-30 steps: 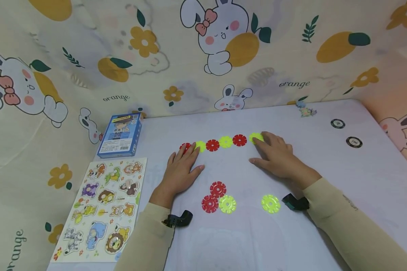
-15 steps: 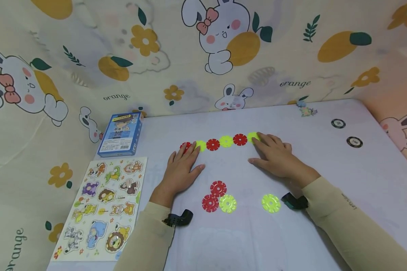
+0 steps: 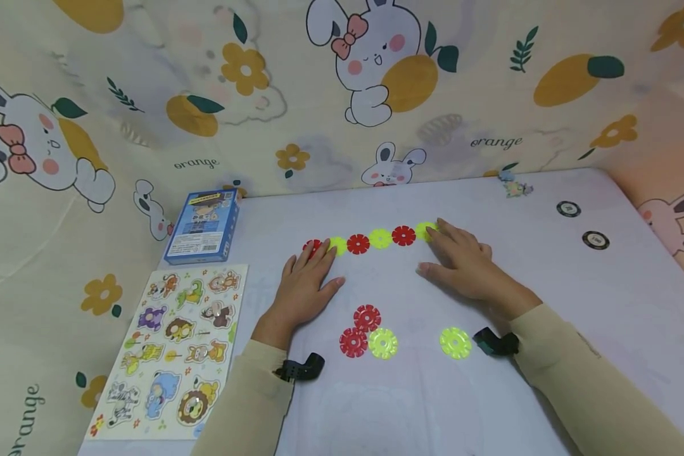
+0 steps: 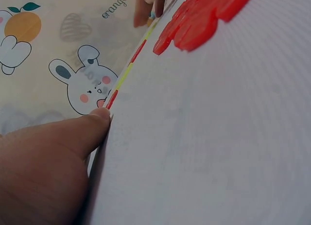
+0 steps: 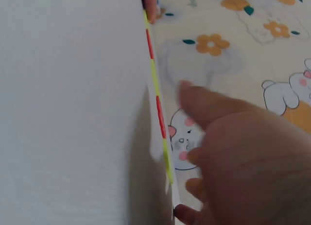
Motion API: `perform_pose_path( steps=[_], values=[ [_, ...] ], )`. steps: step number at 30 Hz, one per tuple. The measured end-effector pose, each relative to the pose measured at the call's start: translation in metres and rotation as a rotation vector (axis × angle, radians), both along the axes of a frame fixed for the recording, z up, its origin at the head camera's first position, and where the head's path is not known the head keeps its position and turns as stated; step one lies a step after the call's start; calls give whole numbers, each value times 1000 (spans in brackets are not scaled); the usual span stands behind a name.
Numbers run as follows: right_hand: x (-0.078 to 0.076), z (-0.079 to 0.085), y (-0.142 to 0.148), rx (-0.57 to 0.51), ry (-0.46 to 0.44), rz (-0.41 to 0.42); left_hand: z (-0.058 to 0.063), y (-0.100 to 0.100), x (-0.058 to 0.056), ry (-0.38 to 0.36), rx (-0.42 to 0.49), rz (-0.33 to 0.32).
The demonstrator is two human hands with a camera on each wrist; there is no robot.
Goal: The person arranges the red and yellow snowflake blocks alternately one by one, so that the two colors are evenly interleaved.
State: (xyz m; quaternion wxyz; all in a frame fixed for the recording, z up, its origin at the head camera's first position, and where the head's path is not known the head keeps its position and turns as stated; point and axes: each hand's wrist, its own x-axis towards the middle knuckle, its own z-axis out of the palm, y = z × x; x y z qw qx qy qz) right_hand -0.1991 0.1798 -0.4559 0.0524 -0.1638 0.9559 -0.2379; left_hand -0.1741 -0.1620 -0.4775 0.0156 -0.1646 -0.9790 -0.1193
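A row of red and yellow-green notched plastic discs lies across the table. My left hand [image 3: 302, 290] rests palm down at its left end, its straight fingers on the end red disc [image 3: 310, 246] and the neighbouring yellow-green disc [image 3: 338, 244], partly covering both. Between the hands lie a red disc [image 3: 358, 244], a yellow-green disc [image 3: 380, 239] and a red disc [image 3: 403, 235]. My right hand [image 3: 466, 266], fingers extended and thumb apart, is at the right-end yellow-green disc [image 3: 424, 230], partly covering it; whether its fingertips touch the disc is unclear.
Nearer me lie two red discs [image 3: 353, 342] and a yellow-green disc [image 3: 383, 343] clustered together, with a lone yellow-green disc [image 3: 455, 342] to their right. At left are a blue box [image 3: 202, 227] and an animal sticker sheet [image 3: 173, 342]. Two black round chips [image 3: 595, 239] sit far right.
The right-end yellow-green disc has slid slightly left toward the red disc, with my right hand following. Since then, my right fingers have shifted a little. My left hand has stayed in place.
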Motion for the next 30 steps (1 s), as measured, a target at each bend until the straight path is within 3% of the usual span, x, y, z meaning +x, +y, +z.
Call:
perform_pose_path(
  steps=[3, 6, 10, 13, 15, 19, 26, 30],
  values=[
    [3, 4, 2, -155, -15, -14, 1, 0, 0, 2, -3, 3],
    [9, 11, 0, -358, -62, 23, 2, 0, 0, 1, -6, 5],
    [27, 32, -18, -642, -228, 141, 2, 0, 0, -3, -7, 5],
    [38, 36, -36, -750, -364, 225, 1, 1, 0, -5, -8, 8],
    [43, 28, -46, -744, -402, 279, 1, 1, 0, -8, -11, 12],
    [54, 20, -67, -610, -415, 335, 1, 1, -1, -14, -21, 18],
    [66, 11, -90, -226, -202, 352, 1, 0, -1, -14, -27, 10],
    [70, 9, -96, -181, -123, 305, 1, 1, 0, -13, -14, 9]
  ],
)
